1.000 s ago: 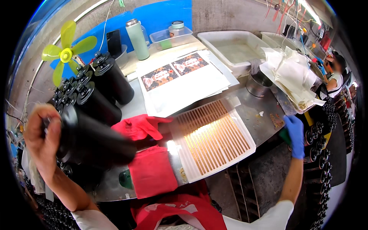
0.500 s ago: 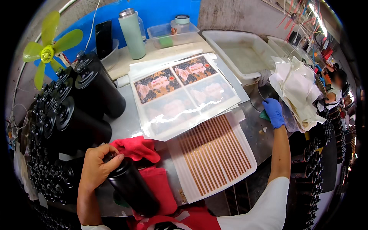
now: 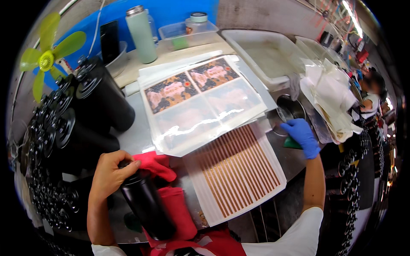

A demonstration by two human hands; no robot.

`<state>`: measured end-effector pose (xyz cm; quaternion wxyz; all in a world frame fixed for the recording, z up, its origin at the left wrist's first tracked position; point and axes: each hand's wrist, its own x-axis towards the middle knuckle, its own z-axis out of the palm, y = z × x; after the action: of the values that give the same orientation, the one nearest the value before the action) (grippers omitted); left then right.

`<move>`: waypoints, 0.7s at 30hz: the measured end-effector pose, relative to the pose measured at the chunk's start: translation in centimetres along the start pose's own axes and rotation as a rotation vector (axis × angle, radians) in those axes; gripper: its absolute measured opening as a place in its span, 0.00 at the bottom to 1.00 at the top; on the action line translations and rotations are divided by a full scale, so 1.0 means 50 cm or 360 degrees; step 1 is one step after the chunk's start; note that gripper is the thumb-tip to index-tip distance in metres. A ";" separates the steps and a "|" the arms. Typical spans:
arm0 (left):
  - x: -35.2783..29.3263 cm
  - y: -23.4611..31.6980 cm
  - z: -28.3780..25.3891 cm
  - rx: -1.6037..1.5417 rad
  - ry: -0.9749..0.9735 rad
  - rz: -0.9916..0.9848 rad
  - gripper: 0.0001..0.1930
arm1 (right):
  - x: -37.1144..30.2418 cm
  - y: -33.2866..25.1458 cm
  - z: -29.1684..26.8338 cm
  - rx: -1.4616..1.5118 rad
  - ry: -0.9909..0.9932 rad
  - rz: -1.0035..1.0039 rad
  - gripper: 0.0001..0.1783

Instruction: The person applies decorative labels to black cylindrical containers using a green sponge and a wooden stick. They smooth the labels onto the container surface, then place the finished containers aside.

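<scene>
Spreading across the middle, the metal table (image 3: 137, 128) is carrying the whole scene, with the white tub (image 3: 273, 83) sitting at its far right. A group of black cylinders (image 3: 104, 94) is crowding the left side, and over in the centre, printed sheets (image 3: 209, 106) are lying in a stack, its near half shining under a glossy layer. Just nearer, the striped sheet (image 3: 239, 170) is showing brown-gold bars on white, while crumpled white sheets (image 3: 331, 94) are heaping up on the right. On the far left, the yellow-green fan (image 3: 45, 59) is standing beyond the cylinders. And here, near left, is the main piece: one black cylinder (image 3: 147, 205) is tilting over the folded red cloth (image 3: 183, 211), another red cloth (image 3: 154, 165) lying just beyond it. The bare left hand (image 3: 112, 173) is holding that cylinder, fingers and thumb closing around its top. Across on the right, the metal cup (image 3: 292, 106) is standing beside the crumpled sheets, and the blue-gloved right hand (image 3: 301, 134) is keeping its fingertips by the cup's near side. Smallest of all, a green piece (image 3: 292, 143) is peeking out beneath that glove; whether the fingers are gripping anything, I'm not able to tell.
</scene>
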<state>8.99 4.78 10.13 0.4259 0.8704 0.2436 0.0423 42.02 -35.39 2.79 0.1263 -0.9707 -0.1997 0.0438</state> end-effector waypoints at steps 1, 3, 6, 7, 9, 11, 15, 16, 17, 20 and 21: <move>0.001 -0.006 0.001 -0.0011 -0.0008 0.0007 0.10 | 0.021 0.003 -0.020 0.0159 -0.0176 0.0169 0.18; 0.002 -0.021 0.001 -0.0043 -0.0030 0.0006 0.10 | 0.081 0.043 -0.021 0.0398 -0.0178 0.0162 0.21; 0.004 -0.016 0.006 -0.0119 -0.0038 -0.0044 0.11 | 0.155 0.153 0.055 0.0107 0.0067 -0.0117 0.23; 0.010 -0.019 0.012 -0.0112 -0.0064 -0.0009 0.11 | 0.181 0.228 0.076 0.0014 -0.0122 -0.0119 0.23; -0.006 -0.031 -0.005 -0.0020 -0.0023 -0.0054 0.12 | 0.184 0.090 0.040 -0.0245 -0.0431 0.0116 0.22; 0.002 -0.020 -0.001 0.0003 -0.0039 0.0005 0.12 | 0.191 0.095 -0.014 0.0116 -0.0209 0.0182 0.17; 0.006 -0.023 0.006 0.0366 0.0105 0.0212 0.15 | 0.111 -0.208 -0.132 0.0940 -0.0300 -0.0222 0.13; 0.009 -0.020 0.008 0.0436 0.0198 0.0309 0.16 | 0.086 -0.297 -0.146 0.0842 -0.0385 -0.0312 0.13; 0.014 -0.016 0.011 0.0500 0.0292 0.0413 0.17 | 0.069 -0.369 -0.139 0.0896 -0.0454 -0.0443 0.13; 0.047 0.016 0.024 0.0712 0.0226 0.0576 0.26 | 0.072 -0.498 -0.077 0.1038 -0.0678 -0.0613 0.11; 0.063 0.051 0.036 0.0675 -0.0029 0.0537 0.32 | 0.102 -0.488 -0.034 0.0538 -0.0346 -0.0873 0.10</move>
<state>13.28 3.61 10.50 0.2230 0.9688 0.0948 0.0530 37.74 -12.09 10.67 0.2703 -0.8359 -0.4555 0.1439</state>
